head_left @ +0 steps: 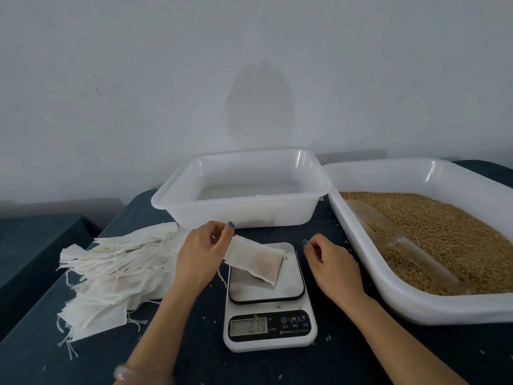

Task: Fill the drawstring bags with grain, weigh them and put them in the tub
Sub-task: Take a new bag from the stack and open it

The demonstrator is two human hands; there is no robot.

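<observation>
Filled drawstring bag (pixel 261 262) lay on the scale (pixel 269 326).
Soft and light, its grain slumped low, it seemed best held at the mouth, where the left hand (pixel 200 254) pinched it; the right hand (pixel 330 262) hung loosely curled, empty. The tub (pixel 236 215) stood beyond.

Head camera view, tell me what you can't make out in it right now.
All in the head view:
Scale readout: digits too blurred to read.
Filled bag mouth: hidden behind the left hand pinching it.
Right hand: curled fingers; any string in them is too thin to see.
Tub floor, near part: hidden by its own front wall.
</observation>
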